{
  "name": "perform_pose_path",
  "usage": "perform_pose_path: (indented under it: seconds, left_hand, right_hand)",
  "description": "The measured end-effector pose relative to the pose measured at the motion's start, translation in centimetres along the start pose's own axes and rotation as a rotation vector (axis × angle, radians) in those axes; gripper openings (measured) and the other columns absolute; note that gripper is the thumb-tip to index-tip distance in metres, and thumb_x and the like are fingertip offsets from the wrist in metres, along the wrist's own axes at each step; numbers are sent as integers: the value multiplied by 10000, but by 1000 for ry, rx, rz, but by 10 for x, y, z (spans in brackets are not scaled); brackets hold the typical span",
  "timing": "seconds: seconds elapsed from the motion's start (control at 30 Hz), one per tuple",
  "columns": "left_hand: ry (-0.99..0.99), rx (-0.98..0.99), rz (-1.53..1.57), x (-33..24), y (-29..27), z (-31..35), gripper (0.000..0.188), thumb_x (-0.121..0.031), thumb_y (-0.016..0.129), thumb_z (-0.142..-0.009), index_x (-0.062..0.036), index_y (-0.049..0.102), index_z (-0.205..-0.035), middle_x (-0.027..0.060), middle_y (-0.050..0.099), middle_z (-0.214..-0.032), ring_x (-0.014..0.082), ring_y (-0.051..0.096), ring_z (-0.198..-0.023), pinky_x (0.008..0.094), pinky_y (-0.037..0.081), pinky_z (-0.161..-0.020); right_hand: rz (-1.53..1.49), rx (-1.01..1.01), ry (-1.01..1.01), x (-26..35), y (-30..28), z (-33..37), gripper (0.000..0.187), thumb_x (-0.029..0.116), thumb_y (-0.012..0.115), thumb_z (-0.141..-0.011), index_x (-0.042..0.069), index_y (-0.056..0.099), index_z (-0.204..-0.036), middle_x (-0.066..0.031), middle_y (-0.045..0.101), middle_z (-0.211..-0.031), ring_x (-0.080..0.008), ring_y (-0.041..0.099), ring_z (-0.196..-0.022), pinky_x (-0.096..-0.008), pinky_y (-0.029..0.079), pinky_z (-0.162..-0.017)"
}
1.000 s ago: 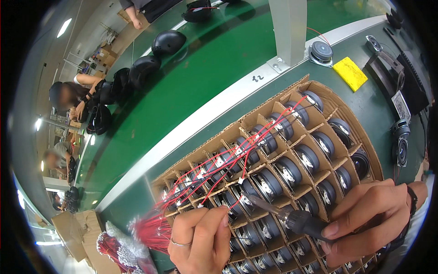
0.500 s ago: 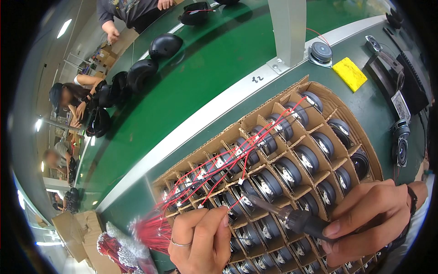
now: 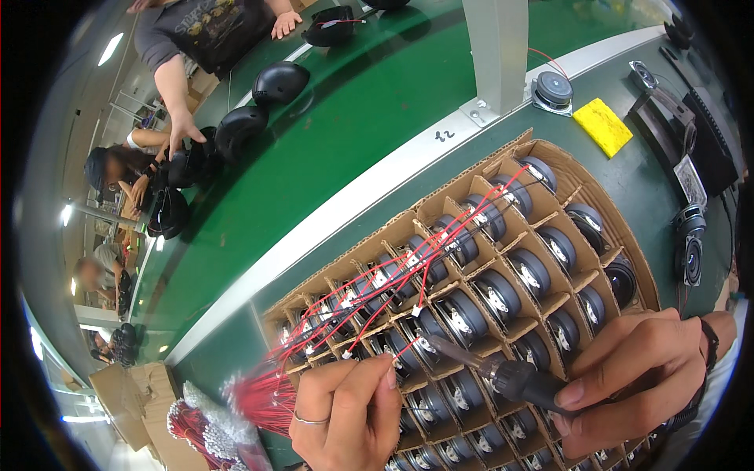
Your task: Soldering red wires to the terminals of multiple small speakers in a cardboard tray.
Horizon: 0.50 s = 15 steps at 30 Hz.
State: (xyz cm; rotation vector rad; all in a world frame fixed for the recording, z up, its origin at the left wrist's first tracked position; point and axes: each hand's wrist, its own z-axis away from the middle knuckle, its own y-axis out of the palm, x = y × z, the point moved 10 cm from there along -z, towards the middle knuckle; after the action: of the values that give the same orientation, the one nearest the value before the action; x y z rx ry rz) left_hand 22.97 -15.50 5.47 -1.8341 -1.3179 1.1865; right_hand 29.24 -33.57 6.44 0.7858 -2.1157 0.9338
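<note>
My left hand [image 3: 345, 412] is closed in a pinch on a thin red wire [image 3: 406, 348]. The wire's end reaches a speaker terminal in a divided cardboard box [image 3: 620, 216]. In my right hand [image 3: 640, 377] is a soldering iron [image 3: 528, 382], gripped by its black handle. Its tip points left and meets the same spot near the wire end; whether they touch is too small to tell. Round speakers [image 3: 463, 314] fill the box's compartments, their metal terminals showing. Red and black wires [image 3: 385, 286] with white connectors lie across the far rows.
Bundles of red wires [image 3: 188, 420] lie left of the box. Beyond a metal rail, a green conveyor [image 3: 353, 118] carries black shells [image 3: 280, 82], with people along its far side. A metal post [image 3: 496, 55], yellow sponge [image 3: 603, 127] and loose speaker [image 3: 553, 92] stand behind the box.
Both my hands hold nearly the same position. Across the conveyor, a person has leaned in and reached an arm toward the black shells, which have shifted slightly left.
</note>
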Motion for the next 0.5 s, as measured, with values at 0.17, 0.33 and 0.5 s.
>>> perform_pose_path:
  seconds: [0.17,0.33,0.5]
  left_hand:
    - [-1,-4,20,-1,0,0,204,36,778,-848,-31,738,-1037,117,684,-934,242,664,-798,307,526,-688]
    - [12,-7,-2,-2,-1,0,209,36,781,-846,-31,739,-1040,115,684,-935,236,663,-797,304,525,-679]
    - [-13,7,6,-2,1,0,205,39,782,-846,-32,743,-1035,115,687,-929,233,663,-794,301,525,-677]
  right_hand:
    - [28,-1,15,4,-1,-1,222,-36,895,-733,-10,787,-926,-177,647,-1149,-226,692,-906,-260,615,-772]
    - [39,-7,-7,2,1,-2,236,-44,906,-712,5,787,-909,-158,657,-1132,-210,690,-885,-246,605,-753]
    - [70,-73,-24,0,-2,0,256,-76,909,-676,18,780,-876,-138,668,-1099,-193,685,-846,-234,589,-723]
